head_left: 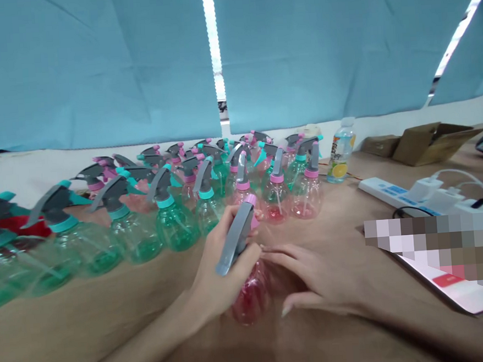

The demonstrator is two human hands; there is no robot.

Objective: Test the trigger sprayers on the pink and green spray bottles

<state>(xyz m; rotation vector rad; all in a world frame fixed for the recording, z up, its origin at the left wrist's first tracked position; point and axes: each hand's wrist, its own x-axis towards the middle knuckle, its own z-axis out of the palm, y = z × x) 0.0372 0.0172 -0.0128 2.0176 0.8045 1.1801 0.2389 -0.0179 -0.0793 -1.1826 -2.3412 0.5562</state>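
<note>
In front of me a pink spray bottle [250,301] with a grey trigger head stands on the table. My left hand [226,259] is wrapped round its neck, just under the sprayer. My right hand [310,278] is beside the bottle's right side, fingers stretched toward it and thumb apart; its fingertips are close to the left hand's fingers, and I cannot tell whether they touch the bottle. Just beyond are more pink spray bottles [276,200]. A row of green spray bottles [178,224] with turquoise collars runs off to the left.
A drink bottle [339,155] with a lemon label stands behind on the right. Nearer are a white power strip [391,192] with plugs and cables and a phone [473,294], partly blurred out. An open cardboard box [429,143] sits at the back right, before a blue curtain [298,50].
</note>
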